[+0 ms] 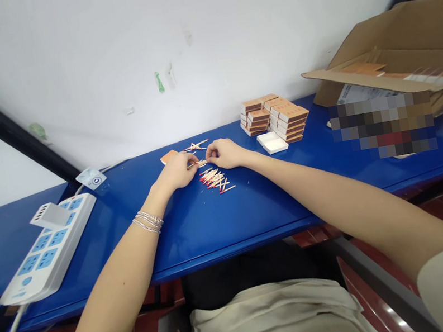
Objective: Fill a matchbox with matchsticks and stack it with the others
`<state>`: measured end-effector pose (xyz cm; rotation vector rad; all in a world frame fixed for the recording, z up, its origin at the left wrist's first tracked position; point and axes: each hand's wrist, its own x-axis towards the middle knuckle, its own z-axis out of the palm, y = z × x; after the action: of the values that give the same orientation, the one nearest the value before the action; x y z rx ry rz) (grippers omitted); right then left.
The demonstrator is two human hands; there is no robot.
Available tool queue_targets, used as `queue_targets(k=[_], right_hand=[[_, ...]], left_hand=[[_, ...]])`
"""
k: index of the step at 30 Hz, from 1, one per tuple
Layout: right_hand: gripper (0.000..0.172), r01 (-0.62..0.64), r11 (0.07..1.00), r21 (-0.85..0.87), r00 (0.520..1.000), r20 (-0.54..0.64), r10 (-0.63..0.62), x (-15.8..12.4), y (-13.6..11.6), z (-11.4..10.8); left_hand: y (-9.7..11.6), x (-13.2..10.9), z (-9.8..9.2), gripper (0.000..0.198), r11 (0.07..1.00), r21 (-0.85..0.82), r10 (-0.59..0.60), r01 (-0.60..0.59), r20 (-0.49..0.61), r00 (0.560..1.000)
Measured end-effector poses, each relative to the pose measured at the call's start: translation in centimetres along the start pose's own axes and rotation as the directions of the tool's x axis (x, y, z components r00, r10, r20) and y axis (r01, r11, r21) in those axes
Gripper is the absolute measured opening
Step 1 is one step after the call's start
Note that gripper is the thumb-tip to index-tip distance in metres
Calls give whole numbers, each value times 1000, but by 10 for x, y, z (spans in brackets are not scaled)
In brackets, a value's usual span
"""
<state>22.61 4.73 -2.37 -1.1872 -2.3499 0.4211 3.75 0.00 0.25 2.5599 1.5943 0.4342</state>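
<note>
Between my two hands is a small bunch of matches (202, 163), with pale sticks. My left hand (180, 170), bracelets at its wrist, is closed on one end of the bunch. From the other side, the fingers of my right hand (226, 154) pinch at the same sticks. Just below lies a loose pile of red-tipped matches (213, 179) on the blue table (197, 226). A few more matches (197, 146) lie scattered behind my hands. Partly hidden by my left hand is an orange matchbox piece (168, 156). Right of my right hand sits a white matchbox tray (272, 142).
Stacked matchboxes (289, 112) stand near the wall, behind the tray. An open cardboard box (388, 47) takes up the right end, with a blurred patch before it. At left are a white power strip (54, 248) and a small white device (91, 178) with a cable.
</note>
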Motion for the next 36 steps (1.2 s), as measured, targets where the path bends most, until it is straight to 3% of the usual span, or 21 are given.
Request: queue_targets(k=[7, 11, 13, 20, 24, 30, 36], right_hand=[[15, -1, 997, 78, 1000, -9, 1, -3, -1, -15], [16, 42, 971, 236, 974, 205, -92, -7, 0, -24], [16, 43, 964, 263, 961, 253, -111, -8, 0, -24], [15, -7, 999, 47, 999, 38, 5, -4, -2, -9], [14, -40, 999, 0, 999, 33, 40, -3, -6, -2], [13, 20, 1000, -16, 1000, -23, -20, -4, -8, -1], [14, -7, 1000, -6, 1000, 14, 7, -2, -6, -2]], left_hand=[[-3, 1, 1, 20, 1000, -10, 10, -11, -12, 1000], [-2, 1, 1, 21, 1000, -19, 20, -20, -1, 1000], [-2, 1, 1, 21, 999, -18, 27, -27, 0, 1000], [-1, 0, 0, 19, 1000, -22, 11, -11, 6, 1000], [-1, 1, 0, 20, 1000, -25, 15, -14, 1, 1000], [-2, 1, 0, 19, 999, -29, 23, -23, 4, 1000], [-3, 1, 0, 19, 999, -30, 12, -13, -3, 1000]])
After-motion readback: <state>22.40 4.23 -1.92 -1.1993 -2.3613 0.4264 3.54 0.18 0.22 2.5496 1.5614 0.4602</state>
